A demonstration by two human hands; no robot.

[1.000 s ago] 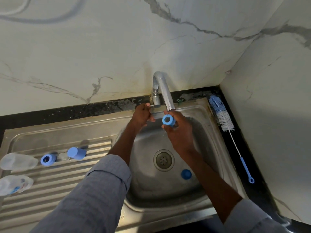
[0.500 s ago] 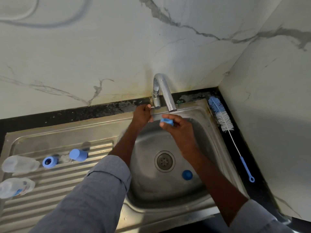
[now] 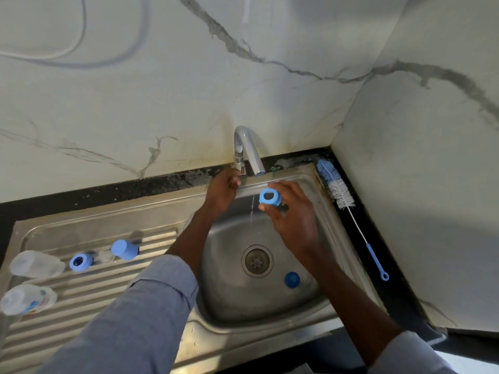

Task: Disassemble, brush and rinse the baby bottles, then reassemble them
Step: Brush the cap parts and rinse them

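My right hand point(image 3: 293, 211) grips a blue screw ring point(image 3: 270, 197) just right of a thin stream of water falling from the tap point(image 3: 249, 149). My left hand point(image 3: 224, 188) grips the tap's handle at its base. A blue cap point(image 3: 292, 279) lies in the sink basin point(image 3: 235, 292). On the ribbed drainboard point(image 3: 89, 287) lie a second blue ring point(image 3: 80, 262), a blue cap point(image 3: 124, 249), a clear teat point(image 3: 105, 256) between them, and two clear bottles point(image 3: 36, 264) point(image 3: 28, 299) on their sides at the far left.
A blue and white bottle brush point(image 3: 341, 195) lies on the black counter strip along the right of the sink, its handle pointing toward me. Marble walls close in behind and at the right. The drain point(image 3: 256, 261) sits mid-basin.
My right hand has turned the blue ring so its opening faces up and shifted it slightly right of the spout. My left hand stays on the tap handle.
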